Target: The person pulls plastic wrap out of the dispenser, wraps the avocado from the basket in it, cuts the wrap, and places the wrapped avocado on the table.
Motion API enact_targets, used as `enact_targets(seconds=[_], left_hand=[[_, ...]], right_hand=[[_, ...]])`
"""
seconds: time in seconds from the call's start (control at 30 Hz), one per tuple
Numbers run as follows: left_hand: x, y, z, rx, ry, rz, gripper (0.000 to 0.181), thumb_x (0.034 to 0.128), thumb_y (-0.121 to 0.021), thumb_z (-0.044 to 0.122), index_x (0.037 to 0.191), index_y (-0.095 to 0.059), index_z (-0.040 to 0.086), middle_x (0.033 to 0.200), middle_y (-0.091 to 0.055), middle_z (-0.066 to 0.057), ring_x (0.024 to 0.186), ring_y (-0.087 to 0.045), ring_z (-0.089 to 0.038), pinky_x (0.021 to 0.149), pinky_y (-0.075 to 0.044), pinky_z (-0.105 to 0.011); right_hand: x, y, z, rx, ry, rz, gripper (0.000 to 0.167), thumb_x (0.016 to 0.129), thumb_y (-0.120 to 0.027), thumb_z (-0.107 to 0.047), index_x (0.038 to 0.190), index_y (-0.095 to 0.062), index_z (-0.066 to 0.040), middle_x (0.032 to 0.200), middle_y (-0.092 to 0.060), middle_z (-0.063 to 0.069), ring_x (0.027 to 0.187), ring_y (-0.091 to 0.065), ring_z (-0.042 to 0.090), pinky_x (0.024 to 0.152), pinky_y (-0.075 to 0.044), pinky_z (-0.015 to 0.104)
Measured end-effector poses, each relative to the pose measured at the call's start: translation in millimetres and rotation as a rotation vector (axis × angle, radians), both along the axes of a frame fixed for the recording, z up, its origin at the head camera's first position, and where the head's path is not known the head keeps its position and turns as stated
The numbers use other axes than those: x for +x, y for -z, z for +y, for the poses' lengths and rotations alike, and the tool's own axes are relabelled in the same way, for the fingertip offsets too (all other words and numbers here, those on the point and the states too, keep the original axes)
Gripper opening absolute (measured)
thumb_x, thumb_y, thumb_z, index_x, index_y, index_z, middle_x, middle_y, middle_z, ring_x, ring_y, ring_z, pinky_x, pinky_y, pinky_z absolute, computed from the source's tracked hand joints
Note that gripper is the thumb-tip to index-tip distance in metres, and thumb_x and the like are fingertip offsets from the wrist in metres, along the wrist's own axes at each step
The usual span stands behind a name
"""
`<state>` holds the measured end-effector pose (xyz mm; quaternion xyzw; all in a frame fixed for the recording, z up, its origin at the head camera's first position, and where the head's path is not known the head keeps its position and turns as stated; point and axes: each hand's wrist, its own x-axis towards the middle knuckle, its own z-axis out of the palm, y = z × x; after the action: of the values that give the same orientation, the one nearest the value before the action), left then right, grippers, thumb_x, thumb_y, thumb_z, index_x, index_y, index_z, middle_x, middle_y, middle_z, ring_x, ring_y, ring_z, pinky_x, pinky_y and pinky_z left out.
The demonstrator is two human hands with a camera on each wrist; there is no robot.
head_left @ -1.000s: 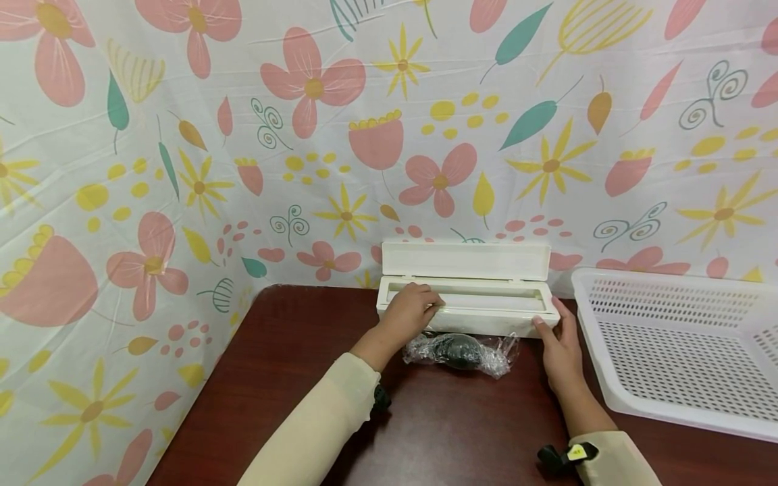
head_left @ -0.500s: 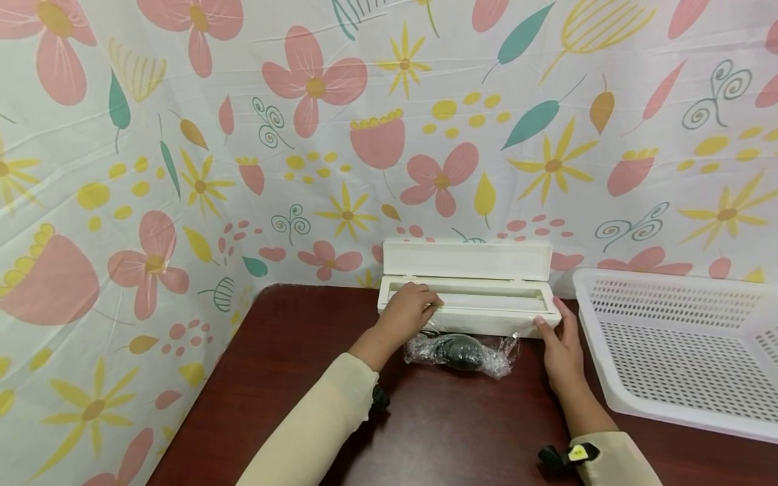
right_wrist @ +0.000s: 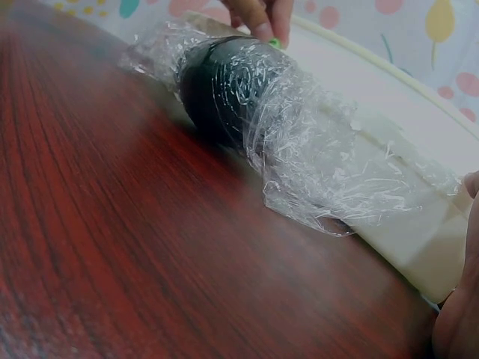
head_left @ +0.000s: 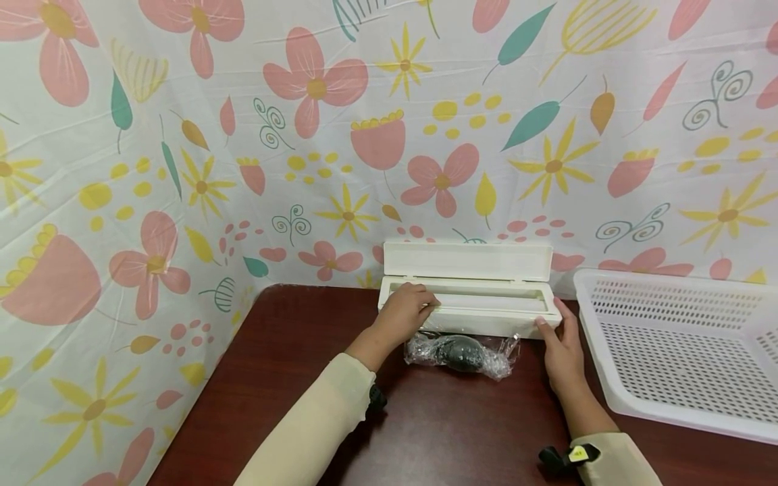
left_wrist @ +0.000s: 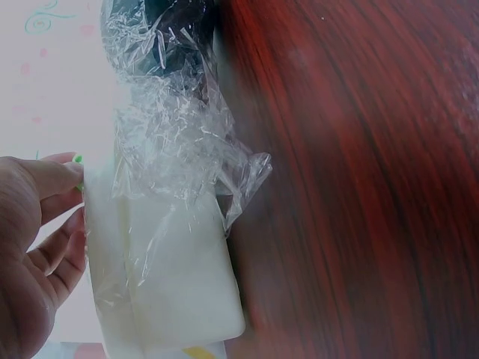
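Note:
A white cling film dispenser box (head_left: pixel 486 320) stands at the back of the table with its lid (head_left: pixel 468 261) raised and a white roll (head_left: pixel 486 302) inside. My left hand (head_left: pixel 404 314) is at the box's front edge; in the left wrist view its thumb and fingers pinch a small green slide cutter (left_wrist: pixel 78 160). My right hand (head_left: pixel 562 358) grips the right end of the box, thumb on the front. Against the box's front lies a dark, rounded object (head_left: pixel 460 352) wrapped in crinkled clear film (right_wrist: pixel 329 164); its kind is unclear under the film.
A white perforated plastic basket (head_left: pixel 592 344) stands on the right, close to my right hand. The dark red wooden table (head_left: pixel 462 432) extends in front and to the left. A flowered curtain (head_left: pixel 437 121) hangs right behind the box.
My left hand has slid slightly left along the box's front edge. The right hand, the box and the wrapped object stay in place.

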<state>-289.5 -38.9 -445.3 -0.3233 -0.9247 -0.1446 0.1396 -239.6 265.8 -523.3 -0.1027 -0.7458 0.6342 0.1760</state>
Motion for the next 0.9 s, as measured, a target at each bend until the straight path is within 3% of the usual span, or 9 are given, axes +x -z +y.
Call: enact_targets(seconds=[0.2, 0.4, 0.53, 0.6, 0.77, 0.9], left_hand=[[1.0, -1.4, -3.4, 0.008, 0.012, 0.004, 0.017, 0.1004, -0.064, 0.019, 0.111, -0.077, 0.021, 0.105, -0.073, 0.005, 0.102, -0.067, -0.013, 0.115, -0.042, -0.035], [1.1, -2.1, -5.6, 0.011, 0.015, 0.025, 0.016, 0.0995, -0.065, 0.017, 0.110, -0.077, 0.021, 0.103, -0.074, 0.005, 0.099, -0.067, -0.013, 0.108, -0.047, -0.032], [1.2, -1.9, -7.1, 0.010, 0.015, 0.037, 0.016, 0.0991, -0.066, 0.017, 0.109, -0.078, 0.021, 0.102, -0.074, 0.006, 0.098, -0.067, -0.012, 0.103, -0.049, -0.030], [1.0, -1.4, -7.7, 0.008, 0.011, 0.038, 0.015, 0.0990, -0.066, 0.018, 0.109, -0.078, 0.021, 0.102, -0.073, 0.006, 0.098, -0.067, -0.012, 0.102, -0.049, -0.030], [0.4, -0.3, -8.8, -0.003, 0.002, 0.045, 0.015, 0.0991, -0.066, 0.019, 0.109, -0.078, 0.022, 0.102, -0.073, 0.007, 0.097, -0.067, -0.012, 0.098, -0.050, -0.029], [-0.4, 0.4, -9.7, 0.000, 0.002, 0.052, 0.015, 0.0988, -0.066, 0.019, 0.108, -0.078, 0.022, 0.102, -0.074, 0.007, 0.096, -0.067, -0.011, 0.098, -0.050, -0.028]], right_hand=[[0.1, 0.0, -0.6, -0.010, 0.009, -0.004, 0.061, 0.105, -0.053, -0.033, 0.160, -0.027, -0.032, 0.166, -0.028, 0.000, 0.147, -0.026, 0.010, 0.118, -0.022, 0.021], [-1.1, 0.0, -0.2, -0.014, 0.007, -0.005, 0.061, 0.106, -0.052, -0.031, 0.160, -0.026, -0.031, 0.166, -0.029, 0.001, 0.146, -0.028, 0.009, 0.116, -0.023, 0.018], [-1.5, 0.4, 0.3, -0.014, 0.005, -0.014, 0.061, 0.106, -0.052, -0.032, 0.161, -0.025, -0.031, 0.166, -0.028, 0.000, 0.147, -0.027, 0.010, 0.118, -0.023, 0.022], [-1.7, 0.8, 0.3, -0.012, 0.005, -0.014, 0.061, 0.106, -0.052, -0.032, 0.161, -0.026, -0.032, 0.166, -0.028, 0.000, 0.147, -0.027, 0.011, 0.117, -0.024, 0.020], [-1.9, 0.9, -0.1, -0.007, 0.007, -0.002, 0.061, 0.106, -0.052, -0.030, 0.161, -0.026, -0.029, 0.165, -0.030, 0.001, 0.145, -0.030, 0.009, 0.103, -0.026, 0.002], [-1.5, 0.7, 0.3, -0.001, 0.006, -0.002, 0.061, 0.106, -0.052, -0.031, 0.161, -0.026, -0.029, 0.165, -0.029, 0.001, 0.145, -0.029, 0.008, 0.099, -0.026, -0.001]])
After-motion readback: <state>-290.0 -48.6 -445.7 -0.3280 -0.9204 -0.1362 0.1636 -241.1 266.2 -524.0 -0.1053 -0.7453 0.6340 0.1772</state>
